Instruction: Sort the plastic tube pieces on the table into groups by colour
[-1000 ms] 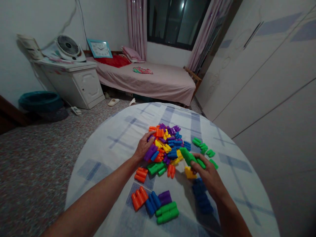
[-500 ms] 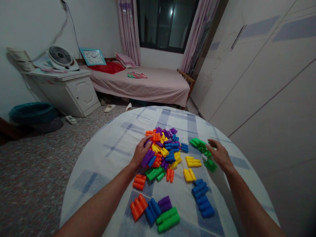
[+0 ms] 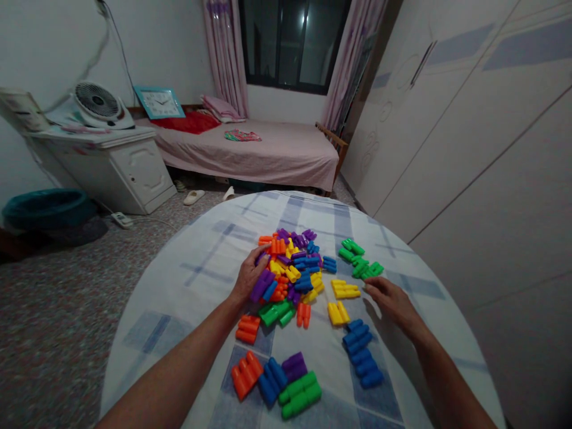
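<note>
On the round table lies a mixed pile of plastic building blocks (image 3: 306, 262), each a row of joined tubes, in purple, orange, yellow, blue and green. My left hand (image 3: 251, 275) rests against the pile's left side, fingers stretched and apart, touching purple blocks (image 3: 263, 286). To the right, my right hand (image 3: 393, 301) hovers low with its fingers extended and nothing visible in them. Its fingertips are just below a cluster of green blocks (image 3: 360, 262) and right of a yellow block (image 3: 345, 289). A second yellow block (image 3: 338, 313) and a row of blue blocks (image 3: 363, 354) lie nearer me.
Close to me sit an orange block (image 3: 246, 375), a blue block (image 3: 272, 381), a purple block (image 3: 294, 366) and a green block (image 3: 300, 394). A checked cloth (image 3: 187, 304) covers the table. Beyond stand a bed (image 3: 286, 149) and, on the right, a wardrobe (image 3: 469, 149).
The lower green block has moved up against the other green ones. My right hand has come away from them, down and slightly left. My left hand stays at the pile.
</note>
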Demonstrator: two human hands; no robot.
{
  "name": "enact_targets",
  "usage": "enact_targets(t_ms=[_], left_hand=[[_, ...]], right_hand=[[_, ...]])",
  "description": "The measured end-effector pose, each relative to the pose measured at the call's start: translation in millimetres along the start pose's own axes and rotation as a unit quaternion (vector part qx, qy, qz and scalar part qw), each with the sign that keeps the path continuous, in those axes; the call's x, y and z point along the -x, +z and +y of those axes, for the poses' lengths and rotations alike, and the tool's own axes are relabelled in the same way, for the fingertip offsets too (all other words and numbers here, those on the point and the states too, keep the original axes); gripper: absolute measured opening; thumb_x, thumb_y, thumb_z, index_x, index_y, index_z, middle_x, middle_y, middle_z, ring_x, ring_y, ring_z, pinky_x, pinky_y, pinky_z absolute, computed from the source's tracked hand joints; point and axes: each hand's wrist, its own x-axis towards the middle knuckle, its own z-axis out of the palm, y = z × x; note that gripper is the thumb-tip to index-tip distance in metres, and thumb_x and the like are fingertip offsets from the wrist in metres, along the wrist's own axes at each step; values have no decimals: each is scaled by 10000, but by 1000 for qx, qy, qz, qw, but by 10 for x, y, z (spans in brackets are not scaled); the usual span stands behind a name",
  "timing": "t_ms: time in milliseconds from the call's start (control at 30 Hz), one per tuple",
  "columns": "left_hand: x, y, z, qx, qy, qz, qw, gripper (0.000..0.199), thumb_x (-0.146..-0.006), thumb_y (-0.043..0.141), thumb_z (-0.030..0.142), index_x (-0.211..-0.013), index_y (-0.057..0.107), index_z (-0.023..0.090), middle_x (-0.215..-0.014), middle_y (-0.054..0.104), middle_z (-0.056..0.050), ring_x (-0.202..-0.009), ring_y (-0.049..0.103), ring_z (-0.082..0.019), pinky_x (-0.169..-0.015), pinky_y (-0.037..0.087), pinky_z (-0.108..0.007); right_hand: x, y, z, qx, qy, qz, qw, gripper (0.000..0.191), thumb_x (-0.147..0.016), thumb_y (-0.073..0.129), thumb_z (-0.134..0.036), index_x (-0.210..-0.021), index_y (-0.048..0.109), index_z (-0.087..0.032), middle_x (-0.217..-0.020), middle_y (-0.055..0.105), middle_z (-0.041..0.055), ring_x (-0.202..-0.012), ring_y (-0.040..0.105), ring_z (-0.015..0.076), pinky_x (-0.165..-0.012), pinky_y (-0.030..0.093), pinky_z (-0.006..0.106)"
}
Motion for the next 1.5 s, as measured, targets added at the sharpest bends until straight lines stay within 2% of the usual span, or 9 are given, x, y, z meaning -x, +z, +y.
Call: enact_targets(t_ms=[133, 267, 467, 667, 833, 1000, 1167, 1333, 1500], left_hand=[[1, 6, 12, 8, 3, 3, 1000, 359, -846, 484, 336, -1161, 592, 199, -1209, 594, -50, -1121, 536, -185, -1008, 376, -312], [3, 11, 6, 8, 2, 0, 1000, 362, -853, 479, 326, -1178, 579, 202, -1212, 590, -52, -1125, 534, -181, -1014, 372, -312], [4, 12, 23, 18, -18, 3, 1000, 359, -841, 500, 325, -1168, 586, 204, -1212, 593, -49, -1123, 538, -185, -1001, 386, -310], [14, 8, 88, 22, -19, 2, 1000, 357, -835, 501, 327, -1153, 591, 192, -1204, 597, -55, -1123, 536, -188, -1010, 378, -321], [12, 8, 62, 19, -3, 6, 1000, 360, -834, 496, 337, -1147, 590, 186, -1211, 592, -62, -1152, 517, -192, -1017, 371, -323], [4, 8, 26, 14, -7, -3, 1000, 370, -841, 487, 345, -1164, 577, 190, -1223, 585, -56, -1144, 525, -188, -1009, 379, -315], [6, 4, 71, -2, -5, 0, 1000, 377, -835, 481, 338, -1156, 586, 170, -1219, 589, -67, -1136, 527, -199, -1011, 376, -322], [4, -10, 80, -1, -7, 2, 1000, 380, -831, 485, 350, -1154, 591, 181, -1225, 588, -62, -1142, 524, -209, -1018, 375, -337], [8, -27, 106, 2, -23, 4, 1000, 379, -831, 490, 366, -1150, 593, 191, -1229, 587, -58, -1147, 524, -210, -1015, 382, -336]], right_hand=[[-136, 111, -130, -34, -48, 27, 998, 362, -734, 498, -429, -958, 633, -178, -987, 661, 91, -882, 631, 217, -781, 506, 356], [-233, 262, -330, -10, -113, 5, 994, 334, -772, 487, -348, -1048, 604, -199, -1042, 620, 82, -869, 614, 196, -744, 517, 342], [-403, 571, -438, 87, -234, -41, 967, 477, -752, 462, -146, -1223, 521, -187, -1252, 505, 107, -1160, 475, 217, -997, 383, 385], [-449, 638, -520, 152, -188, -42, 969, 433, -763, 462, -151, -1184, 563, -170, -1052, 562, 92, -984, 539, 200, -875, 424, 318], [-392, 572, -596, 149, -162, -30, 975, 255, -783, 470, -202, -977, 633, -177, -923, 610, 64, -871, 565, 190, -777, 430, 288], [-18, 201, -674, 59, -166, 48, 983, 257, -811, 476, -300, -1009, 607, -201, -1046, 620, 75, -981, 568, 219, -878, 424, 346], [648, -77, -605, 19, -98, -58, 993, 232, -798, 496, -372, -941, 619, -238, -1077, 618, 64, -1016, 574, 226, -893, 454, 369], [1091, 216, -300, 24, -71, -65, 995, 244, -800, 495, -326, -993, 616, -237, -1288, 519, 84, -1168, 505, 251, -965, 428, 421], [1221, 536, -303, 106, -166, -9, 980, 545, -714, 558, -180, -1250, 523, -272, -1367, 452, 88, -1210, 455, 292, -978, 404, 474]])
